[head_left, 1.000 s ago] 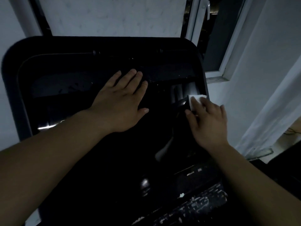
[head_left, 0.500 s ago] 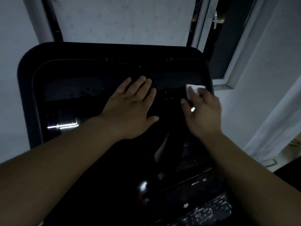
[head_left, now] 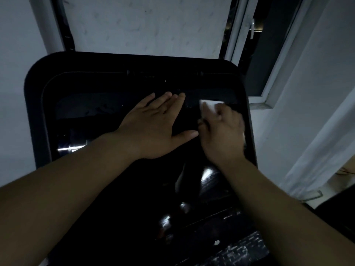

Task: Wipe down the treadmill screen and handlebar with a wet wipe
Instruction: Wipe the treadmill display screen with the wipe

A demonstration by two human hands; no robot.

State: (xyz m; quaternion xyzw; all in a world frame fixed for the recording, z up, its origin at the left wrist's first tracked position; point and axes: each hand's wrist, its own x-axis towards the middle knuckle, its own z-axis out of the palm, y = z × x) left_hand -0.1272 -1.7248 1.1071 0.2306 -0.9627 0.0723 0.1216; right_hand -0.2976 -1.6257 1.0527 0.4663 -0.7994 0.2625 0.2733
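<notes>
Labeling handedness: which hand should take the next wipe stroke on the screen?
Right. The right hand already presses the wipe on the screen; the left hand lies flat on it, holding nothing.

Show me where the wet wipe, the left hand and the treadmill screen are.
wet wipe [head_left: 211, 104]: head view, white edge showing past the fingers.
left hand [head_left: 151, 127]: head view, back of the hand.
treadmill screen [head_left: 92, 112]: head view, bare dark glass, left part.
</notes>
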